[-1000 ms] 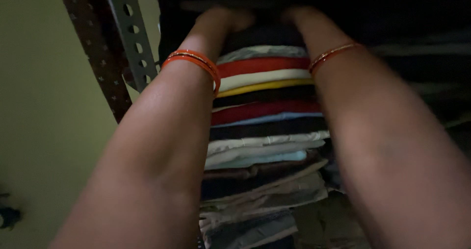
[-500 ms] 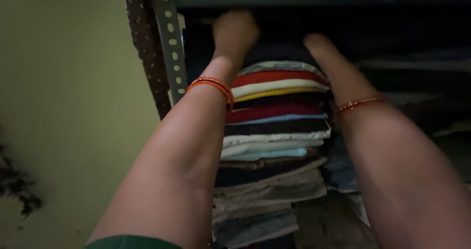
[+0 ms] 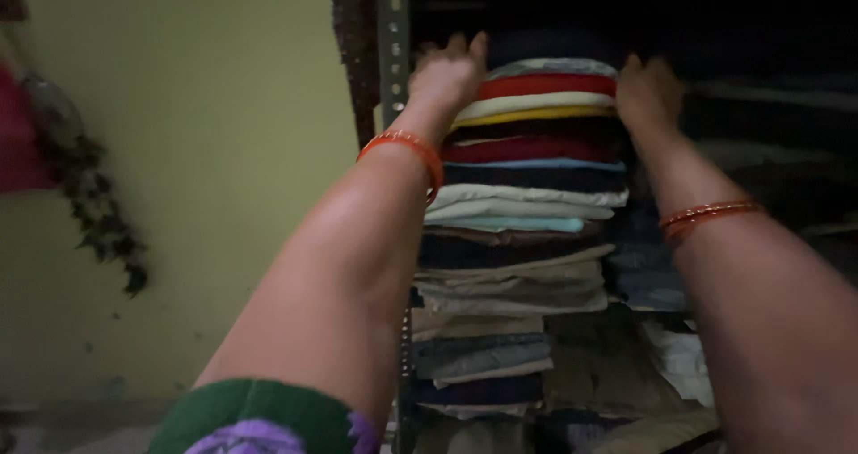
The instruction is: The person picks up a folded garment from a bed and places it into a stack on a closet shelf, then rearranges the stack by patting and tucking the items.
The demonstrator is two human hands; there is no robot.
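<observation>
head view: both arms reach up and forward to a tall stack of folded clothes [image 3: 527, 231] inside a dark metal rack [image 3: 391, 52]. the left hand [image 3: 447, 77] rests against the stack's upper left edge, fingers loosely curled over the top folds — touching, not clenched on anything i can make out. the right hand [image 3: 648, 92] presses the upper right side at about the same height; whether its grip closes on cloth is hidden in shadow. the stack sits directly between the two hands, its folds lying long axis left to right, so each hand is at one end of the top garments — neither clearly nearer. orange bangles [image 3: 407, 146] ring both wrists. a yellow-green wall [image 3: 197, 150] lies left of the rack.
</observation>
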